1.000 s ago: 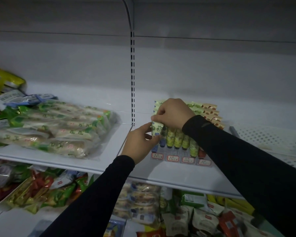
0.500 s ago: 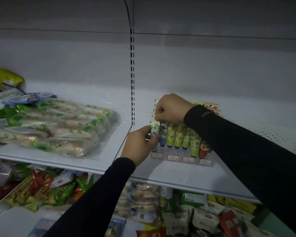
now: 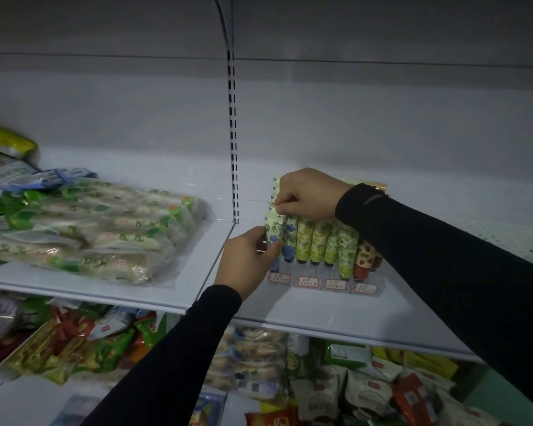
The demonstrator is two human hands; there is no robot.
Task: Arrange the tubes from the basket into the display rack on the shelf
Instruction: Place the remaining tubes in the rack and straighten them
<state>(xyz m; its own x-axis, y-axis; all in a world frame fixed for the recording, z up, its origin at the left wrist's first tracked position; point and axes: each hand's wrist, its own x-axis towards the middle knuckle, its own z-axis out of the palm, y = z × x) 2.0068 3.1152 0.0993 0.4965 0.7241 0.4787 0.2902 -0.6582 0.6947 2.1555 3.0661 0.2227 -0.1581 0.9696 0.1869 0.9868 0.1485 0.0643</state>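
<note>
A clear display rack [image 3: 323, 282] stands on the white shelf [image 3: 320, 312], just right of the slotted upright [image 3: 232, 133], with small red-bordered labels along its near edge. It holds a row of tubes standing cap-down: a blue-flowered tube [image 3: 290, 241] at the left, then yellow-green tubes [image 3: 319, 242], and a red-spotted tube [image 3: 363, 259] at the right end. More tubes seem to stand in rows behind, though the arm hides most of them. The left hand [image 3: 246, 261] pinches the lower part of a pale green tube [image 3: 273, 229] at the rack's left end, fingers curled round it. The right hand [image 3: 308, 193] reaches over the row, its fingertips closed on the top edge of the same tube. On the shelf to the left lies a heap of clear-wrapped packets [image 3: 90, 229]. The lower shelf is crowded with snack bags [image 3: 336, 392].
</note>
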